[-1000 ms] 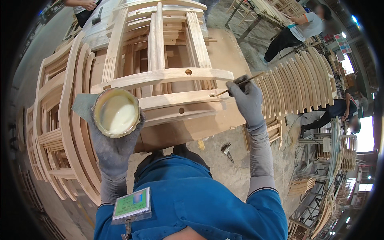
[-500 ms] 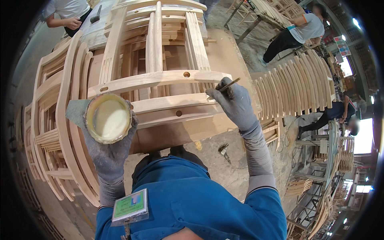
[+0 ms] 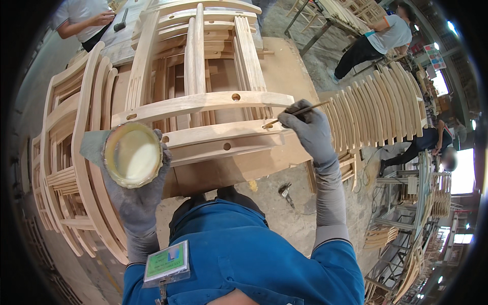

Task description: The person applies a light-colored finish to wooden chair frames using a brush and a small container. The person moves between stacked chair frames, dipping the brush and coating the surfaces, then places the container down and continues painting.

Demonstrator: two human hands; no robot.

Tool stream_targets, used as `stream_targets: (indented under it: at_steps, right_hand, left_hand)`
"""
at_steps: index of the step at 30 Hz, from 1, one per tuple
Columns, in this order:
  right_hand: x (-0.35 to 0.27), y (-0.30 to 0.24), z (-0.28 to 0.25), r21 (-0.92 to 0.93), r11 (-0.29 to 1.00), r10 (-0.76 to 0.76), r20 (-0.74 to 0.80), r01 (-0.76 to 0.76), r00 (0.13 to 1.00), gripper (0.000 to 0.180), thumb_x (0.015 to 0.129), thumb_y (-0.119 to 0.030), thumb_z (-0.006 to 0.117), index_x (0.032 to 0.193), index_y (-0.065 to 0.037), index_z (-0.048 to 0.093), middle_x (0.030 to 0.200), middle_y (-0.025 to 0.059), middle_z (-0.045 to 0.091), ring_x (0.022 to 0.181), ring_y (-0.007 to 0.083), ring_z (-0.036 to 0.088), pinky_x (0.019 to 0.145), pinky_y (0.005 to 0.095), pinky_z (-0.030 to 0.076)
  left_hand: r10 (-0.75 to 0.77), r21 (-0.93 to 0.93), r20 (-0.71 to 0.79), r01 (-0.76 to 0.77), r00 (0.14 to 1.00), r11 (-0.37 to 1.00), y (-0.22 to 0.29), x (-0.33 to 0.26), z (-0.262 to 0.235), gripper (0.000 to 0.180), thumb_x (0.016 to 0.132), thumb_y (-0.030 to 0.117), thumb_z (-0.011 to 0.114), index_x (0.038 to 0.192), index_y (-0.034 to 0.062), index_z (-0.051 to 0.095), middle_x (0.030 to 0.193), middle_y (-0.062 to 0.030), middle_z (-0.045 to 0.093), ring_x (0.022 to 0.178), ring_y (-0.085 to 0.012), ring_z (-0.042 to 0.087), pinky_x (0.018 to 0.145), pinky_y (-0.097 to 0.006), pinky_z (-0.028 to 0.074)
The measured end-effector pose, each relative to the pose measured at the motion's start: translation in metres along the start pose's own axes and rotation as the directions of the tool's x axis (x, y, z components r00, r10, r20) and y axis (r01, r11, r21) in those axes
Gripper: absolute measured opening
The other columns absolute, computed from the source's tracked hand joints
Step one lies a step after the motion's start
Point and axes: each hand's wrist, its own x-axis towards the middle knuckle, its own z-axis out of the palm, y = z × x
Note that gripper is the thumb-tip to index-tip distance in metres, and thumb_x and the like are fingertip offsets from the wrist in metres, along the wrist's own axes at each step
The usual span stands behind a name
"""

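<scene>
My gloved left hand (image 3: 134, 203) is closed around a round cup of pale glue (image 3: 133, 155), tilted so that the creamy liquid shows. A grey-green flat piece (image 3: 94, 146) sticks out at the cup's left side; how it is held is hidden. In my gloved right hand (image 3: 310, 127) a thin wooden stick (image 3: 305, 110) is pinched, its lower tip at a slot near the right end of a pale curved wooden rail (image 3: 218, 131). Another curved rail (image 3: 203, 103) with a round hole lies just beyond, part of stacked wooden frames.
Stacked curved chair frames (image 3: 84, 152) stand at the left. A row of curved slats (image 3: 371, 109) is at the right. A mallet (image 3: 121, 21) lies on the far table, beside a person (image 3: 84, 18). Another person (image 3: 389, 35) works far right. A tool (image 3: 286, 194) lies on the floor.
My right hand has moved slightly right and down, and the stick now slants lower with its tip at the slot. The cup has shifted a little left. The far-left person's hand has risen.
</scene>
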Motion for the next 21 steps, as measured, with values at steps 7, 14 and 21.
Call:
stream_targets:
  at_steps: [7,14,21]
  right_hand:
    - [-0.026,-0.009,-0.016,0.266,0.950,0.204,-0.127,-0.165,0.971,0.016,0.080,0.001,0.064,0.095,0.004,0.060,0.088,0.0099,0.066,0.083,0.0140,0.062,0.079,0.0248,0.050]
    - [-0.043,0.007,-0.014,0.342,0.937,0.204,-0.376,-0.070,0.904,0.015,0.080,0.004,0.064,0.094,0.006,0.059,0.087,0.0142,0.065,0.079,0.0174,0.065,0.073,0.0260,0.054]
    - [-0.062,0.043,0.010,0.635,0.773,0.315,-0.398,0.010,0.862,0.015,0.085,0.001,0.060,0.098,0.006,0.054,0.093,0.0177,0.063,0.082,0.0236,0.066,0.072,0.0321,0.059]
  left_hand:
    - [-0.131,-0.210,-0.130,0.102,0.983,0.972,0.010,0.002,-0.008,0.058,0.095,0.046,0.039,0.137,0.0073,0.032,0.133,-0.0242,0.040,0.122,-0.0360,0.044,0.100,-0.049,0.041]
    - [0.034,0.254,-0.130,0.000,0.991,0.967,0.008,0.005,-0.007,0.056,0.095,0.046,0.040,0.135,0.0085,0.035,0.130,-0.0221,0.043,0.122,-0.0365,0.043,0.099,-0.051,0.040]
    - [-0.086,-0.227,0.028,0.090,0.996,0.970,0.016,0.008,-0.011,0.055,0.097,0.042,0.035,0.135,0.0019,0.036,0.129,-0.0278,0.042,0.123,-0.0375,0.042,0.103,-0.048,0.038]
